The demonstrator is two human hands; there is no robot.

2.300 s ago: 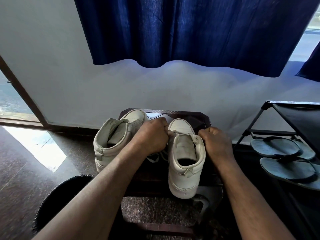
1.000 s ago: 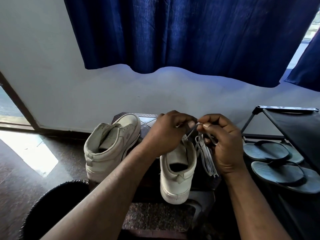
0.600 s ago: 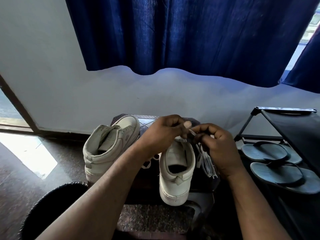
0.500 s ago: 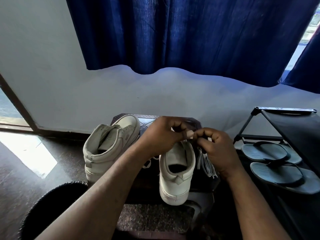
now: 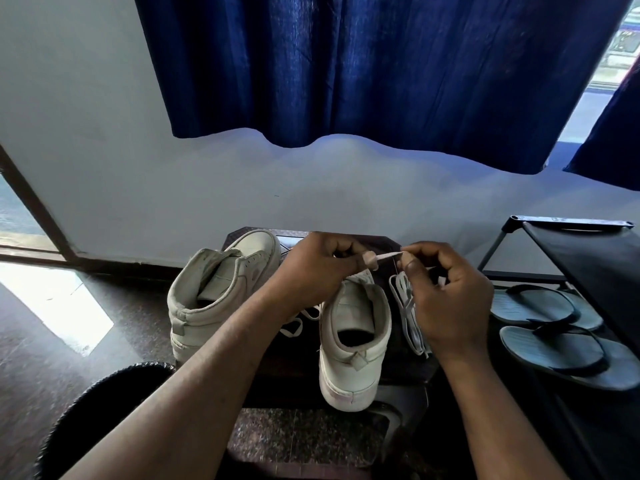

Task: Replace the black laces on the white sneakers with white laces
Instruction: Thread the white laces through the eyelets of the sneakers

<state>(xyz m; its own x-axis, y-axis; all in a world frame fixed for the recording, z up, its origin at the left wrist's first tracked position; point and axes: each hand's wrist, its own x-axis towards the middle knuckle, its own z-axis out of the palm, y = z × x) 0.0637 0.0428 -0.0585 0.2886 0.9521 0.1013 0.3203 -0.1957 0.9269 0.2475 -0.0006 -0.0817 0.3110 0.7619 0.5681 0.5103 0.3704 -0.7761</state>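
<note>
- Left hand (image 5: 311,268), fingers curled, pinches one end of the white lace (image 5: 388,255) at centre frame.
- Right hand (image 5: 450,299) pinches the same lace just right of it; a short stretch runs taut between the hands, the rest hangs bunched under the right hand.
- Both hands are above a sneaker (image 5: 356,341) at lower centre, heel toward camera, on the dark desk (image 5: 381,241).
- Other sneaker (image 5: 214,292) is left of it, angled.
- Flip-flops (image 5: 540,310) are on the rack (image 5: 588,258) at the right edge.

The left hand (image 5: 311,268) and the right hand (image 5: 450,299) are pinching a white lace (image 5: 388,255) taut between them above the near sneaker (image 5: 353,337), its loops dangling below the right hand. A second sneaker (image 5: 214,292) is sitting beside it on a dark stool (image 5: 294,372).
</note>
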